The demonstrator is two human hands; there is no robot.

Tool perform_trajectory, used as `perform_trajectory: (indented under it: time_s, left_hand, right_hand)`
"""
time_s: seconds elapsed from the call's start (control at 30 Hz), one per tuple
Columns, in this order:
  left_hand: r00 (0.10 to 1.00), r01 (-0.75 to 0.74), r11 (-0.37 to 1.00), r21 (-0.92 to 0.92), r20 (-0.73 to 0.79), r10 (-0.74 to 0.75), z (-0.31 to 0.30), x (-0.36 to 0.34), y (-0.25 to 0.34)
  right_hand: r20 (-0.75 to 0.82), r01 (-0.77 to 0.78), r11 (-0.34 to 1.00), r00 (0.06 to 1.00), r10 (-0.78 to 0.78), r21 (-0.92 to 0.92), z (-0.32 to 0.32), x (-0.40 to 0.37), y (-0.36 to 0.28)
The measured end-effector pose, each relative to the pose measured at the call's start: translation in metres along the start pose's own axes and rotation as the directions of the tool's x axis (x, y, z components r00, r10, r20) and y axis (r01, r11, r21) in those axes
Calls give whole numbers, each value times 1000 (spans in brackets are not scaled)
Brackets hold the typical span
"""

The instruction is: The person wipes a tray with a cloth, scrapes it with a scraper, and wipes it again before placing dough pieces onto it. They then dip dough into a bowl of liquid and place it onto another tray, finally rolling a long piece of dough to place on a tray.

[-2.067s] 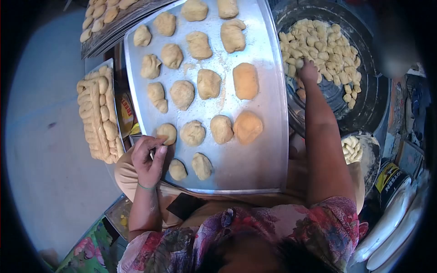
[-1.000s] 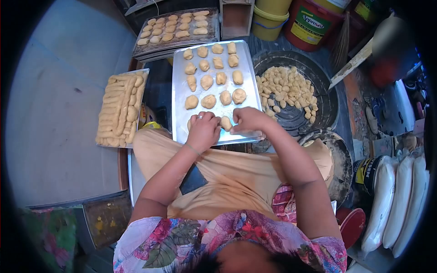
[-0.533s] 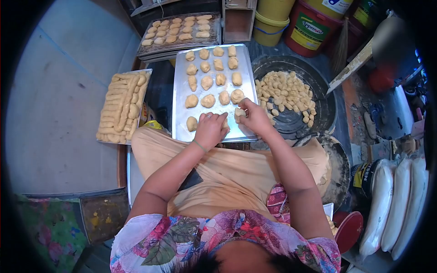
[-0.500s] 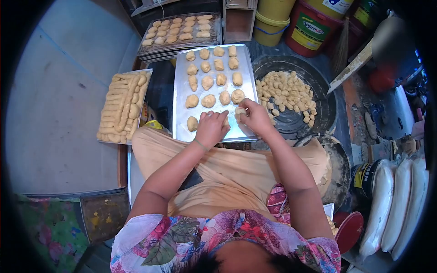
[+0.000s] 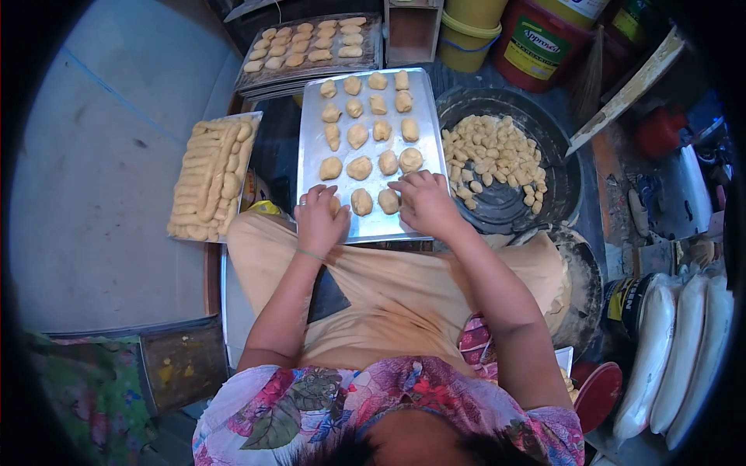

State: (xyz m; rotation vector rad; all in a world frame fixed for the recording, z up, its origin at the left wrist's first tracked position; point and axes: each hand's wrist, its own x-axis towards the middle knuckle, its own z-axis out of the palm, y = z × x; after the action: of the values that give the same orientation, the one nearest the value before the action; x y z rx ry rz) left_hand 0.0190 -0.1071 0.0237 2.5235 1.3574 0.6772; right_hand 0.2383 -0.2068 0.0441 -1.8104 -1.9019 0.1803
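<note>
On the shiny metal tray (image 5: 311, 140), rows of pale dough pieces (image 5: 361, 202) lie spaced apart. My left hand (image 5: 318, 224) is at the tray's lower left, its fingers and thumb curled round a dough piece (image 5: 335, 206) that it partly covers. At the lower right, my right hand (image 5: 429, 203) has fingertips and thumb bent about the edge of another dough piece (image 5: 389, 201). Whatever lies under that palm is hidden. A wide black basin (image 5: 556, 194) to the right holds a heap of small dough lumps (image 5: 489, 155).
Left of me stands a tray packed with dough strips (image 5: 206, 179). Behind are stacked dark baking trays (image 5: 311, 81) carrying shaped dough, yellow buckets (image 5: 466, 46) and a red margarine bucket (image 5: 536, 50). A wooden board (image 5: 625, 89) leans past the basin; long plastic-wrapped packs (image 5: 649, 357) stand right.
My left hand has moved left to the first dough piece in the bottom row, uncovering pieces in its middle. My right hand has shifted slightly right and is lower over the tray.
</note>
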Motion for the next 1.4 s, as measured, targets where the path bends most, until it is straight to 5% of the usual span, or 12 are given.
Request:
perform_trajectory:
  time_s: [0.1,0.13,0.23,0.27,0.37,0.47,0.67,0.8,0.9,1.17,1.4]
  left_hand:
    - [964,128,964,-233,258,-66,10,0,-32]
    - [955,159,953,-256,286,-83,8,2,-31]
    - [994,-63,997,50,95,58,5,-1,-13]
    - [991,-111,994,6,76,111,6,0,-5]
    - [961,-247,964,-101,106,257,9,0,17]
    - [933,-161,982,-101,308,185,13,7,16]
    - [963,-196,973,-125,163,215,12,30,12]
    - [932,-361,933,-2,29,361,48,64,-5]
    - [960,-237,962,138,182,211,41,75,4]
    - [984,-154,979,130,113,140,33,69,8]
    - [992,-127,990,69,-21,128,28,65,0]
  right_hand:
    - [-12,55,986,998,-58,-156,28,1,0]
    - [99,-13,991,995,27,-132,29,5,-2]
    - [158,-24,985,986,51,-170,21,11,-6]
    - [152,-20,993,988,37,-113,13,11,-9]
    - [42,-73,997,996,73,-4,7,16,-4]
    - [-49,-159,987,986,158,-24,2,27,11]
    - [-20,-292,956,956,293,13,12,43,42]
    - [62,-330,939,944,325,102,23,50,50]
    - [42,-336,938,942,333,89,27,55,51]
    - [11,-250,966,968,252,-66,29,64,34]
    - [-49,-245,969,968,245,-1,24,65,32]
